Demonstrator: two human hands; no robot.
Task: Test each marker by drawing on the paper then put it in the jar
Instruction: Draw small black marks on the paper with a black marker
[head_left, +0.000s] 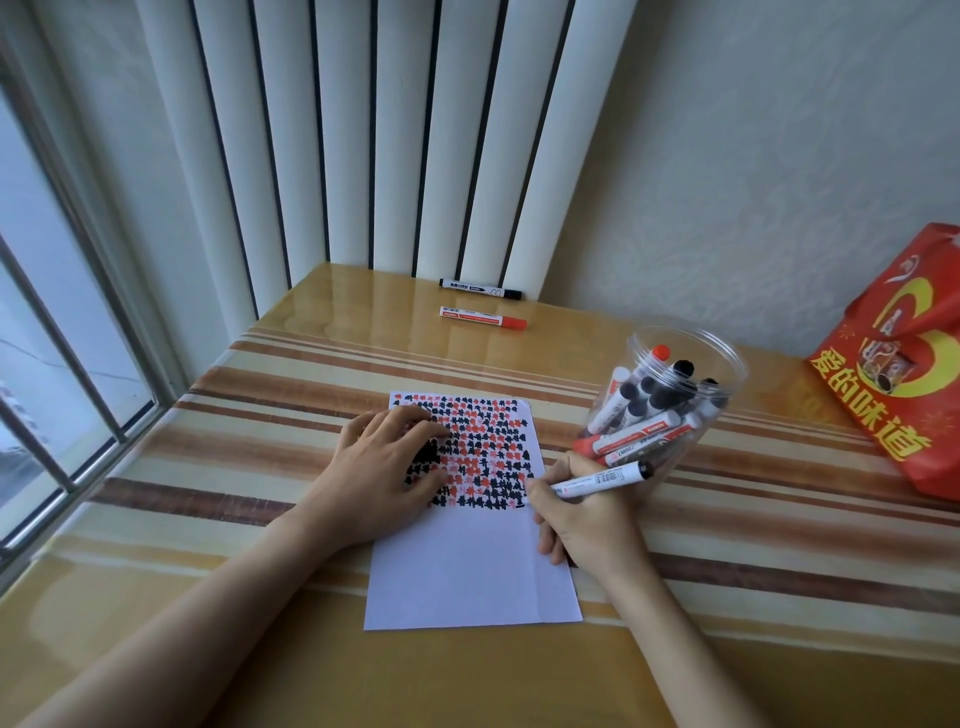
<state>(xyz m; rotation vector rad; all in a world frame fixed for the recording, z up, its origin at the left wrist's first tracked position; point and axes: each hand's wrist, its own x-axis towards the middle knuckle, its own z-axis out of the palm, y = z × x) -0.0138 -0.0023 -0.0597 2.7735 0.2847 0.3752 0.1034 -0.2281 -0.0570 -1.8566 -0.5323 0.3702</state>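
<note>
Gripping a marker (597, 480) — right hand (582, 519) marks paper (467, 571).

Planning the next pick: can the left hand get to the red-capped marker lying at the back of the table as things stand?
Probably yes. The left hand only rests flat on the paper, holding nothing, and bare table lies between it and the red-capped marker.

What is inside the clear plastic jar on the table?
The jar holds many markers, black-capped and red-capped, some standing, some lying across. How many is unclear; those at the bottom are covered by others.
</note>
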